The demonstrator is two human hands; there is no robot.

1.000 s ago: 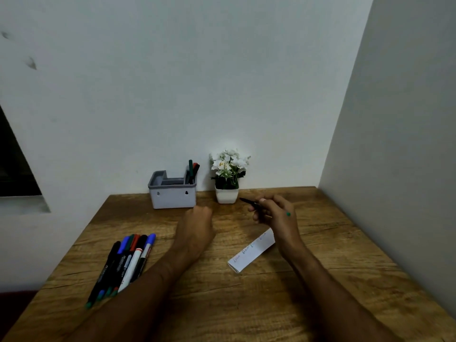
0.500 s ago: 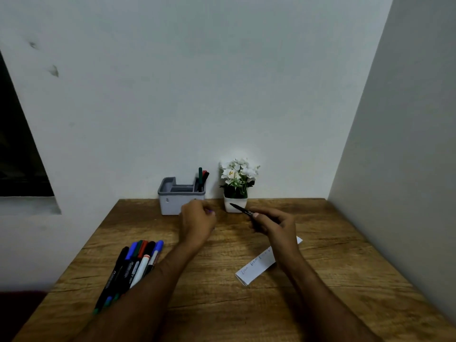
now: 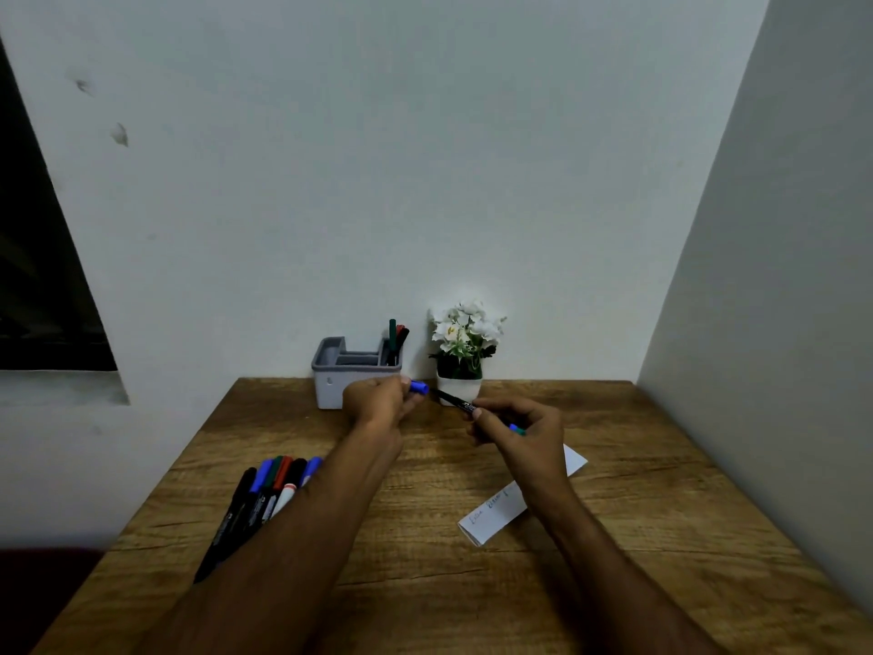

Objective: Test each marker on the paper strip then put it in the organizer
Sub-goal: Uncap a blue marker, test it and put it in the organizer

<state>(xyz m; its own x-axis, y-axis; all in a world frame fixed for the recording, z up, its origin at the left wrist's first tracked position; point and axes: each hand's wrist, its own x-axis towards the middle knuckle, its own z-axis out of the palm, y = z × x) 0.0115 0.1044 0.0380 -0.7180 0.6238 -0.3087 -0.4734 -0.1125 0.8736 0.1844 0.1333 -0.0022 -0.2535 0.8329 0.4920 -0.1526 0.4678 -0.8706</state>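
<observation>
Left hand (image 3: pixel 378 403) is gripping a blue cap (image 3: pixel 419 387); right hand (image 3: pixel 519 430) is gripping the marker (image 3: pixel 454 401), tip just beside the cap, above the desk (image 3: pixel 425 583).

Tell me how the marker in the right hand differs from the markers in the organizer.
The held marker is uncapped, its blue cap in the left hand; whether the organizer markers are capped is unclear. The held one lies near level in the right hand; those stand upright in the organizer. All have dark barrels.
</observation>
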